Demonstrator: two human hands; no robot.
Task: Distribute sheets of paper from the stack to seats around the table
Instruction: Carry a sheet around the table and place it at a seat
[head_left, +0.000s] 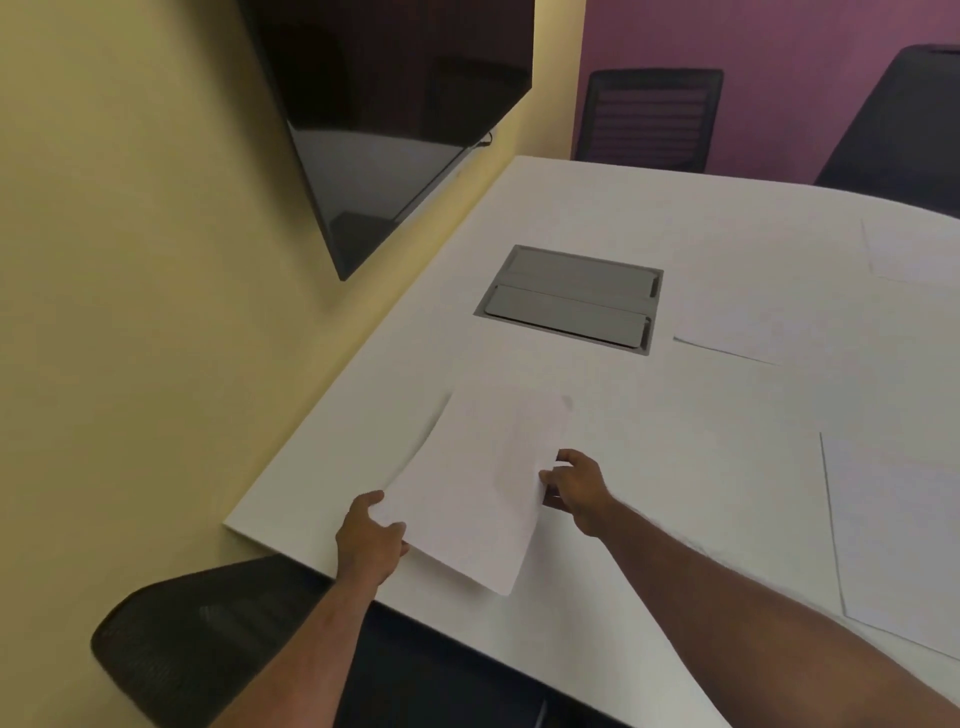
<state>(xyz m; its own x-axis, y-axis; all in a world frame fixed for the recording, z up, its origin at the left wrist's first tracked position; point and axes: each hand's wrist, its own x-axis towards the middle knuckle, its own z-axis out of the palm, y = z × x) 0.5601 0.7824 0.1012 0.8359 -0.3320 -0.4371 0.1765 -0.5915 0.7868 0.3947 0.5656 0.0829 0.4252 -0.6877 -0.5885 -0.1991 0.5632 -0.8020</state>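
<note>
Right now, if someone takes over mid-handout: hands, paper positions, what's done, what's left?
Left hand: grips the near-left edge of the sheet in hand.
Right hand: pinches its right edge. Sheet sits over the table corner, in front of the near chair; far end looks slightly lifted.
Done: sheets lie at far right, centre right and near right.
Left: lay this one flat and let go. The two far chairs show no obvious sheet, though white on white is hard to read. Stack can't be identified.
</note>
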